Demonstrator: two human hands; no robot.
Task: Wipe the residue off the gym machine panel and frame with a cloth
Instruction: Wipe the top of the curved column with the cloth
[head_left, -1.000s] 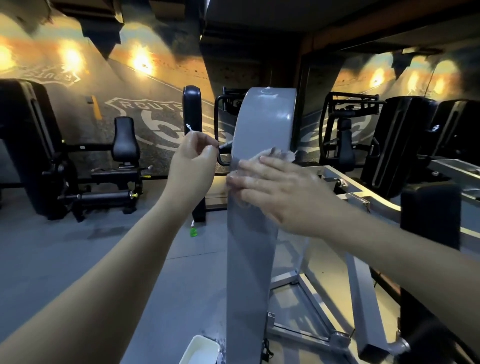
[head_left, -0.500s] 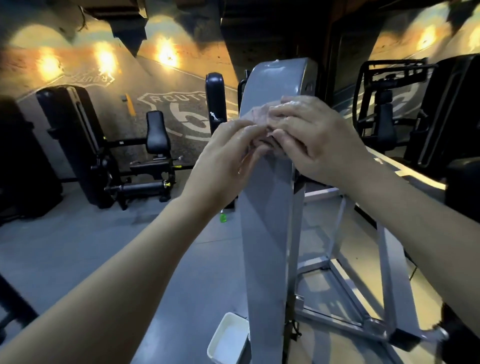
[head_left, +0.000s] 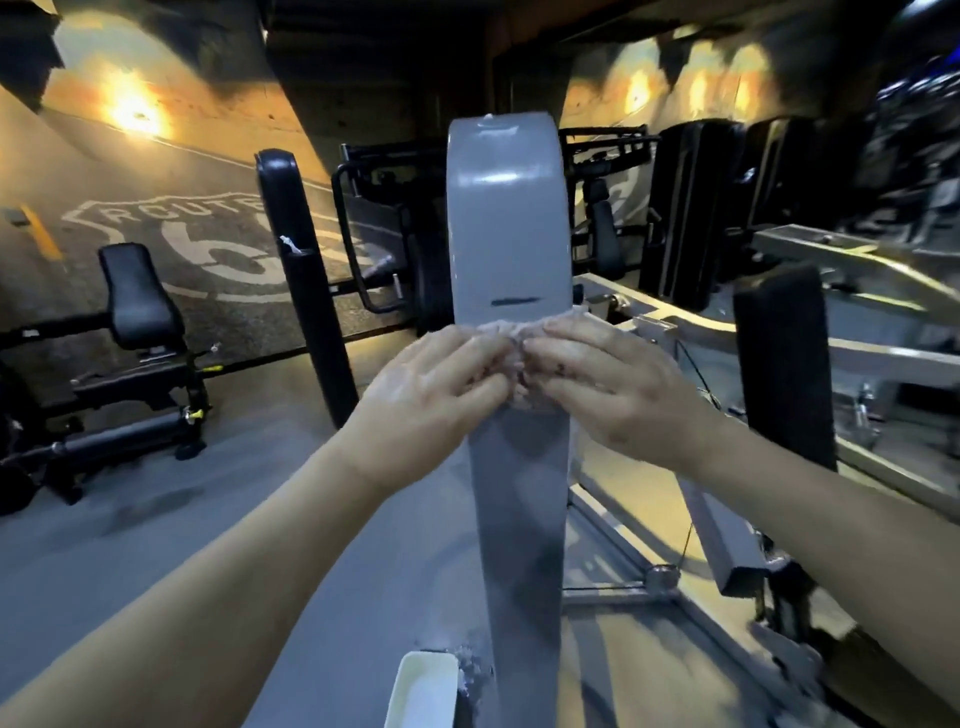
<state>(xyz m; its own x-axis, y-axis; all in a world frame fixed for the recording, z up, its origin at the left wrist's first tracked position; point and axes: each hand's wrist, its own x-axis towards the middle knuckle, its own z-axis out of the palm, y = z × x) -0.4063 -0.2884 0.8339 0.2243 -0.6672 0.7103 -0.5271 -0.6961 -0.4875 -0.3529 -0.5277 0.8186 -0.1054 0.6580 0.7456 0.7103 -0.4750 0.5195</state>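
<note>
Both hands meet on the cloth (head_left: 506, 332), bunched against the grey panel (head_left: 506, 208) at mid-height, just below a dark streak (head_left: 514, 301). Left hand (head_left: 436, 384) pinches its left side, right hand (head_left: 613, 384) its right, fingers curled into the fabric. I judge the two-handed hold regathers the wad for a fresh face before the streak. Frame (head_left: 727, 545) lies lower right, neither hand on it
</note>
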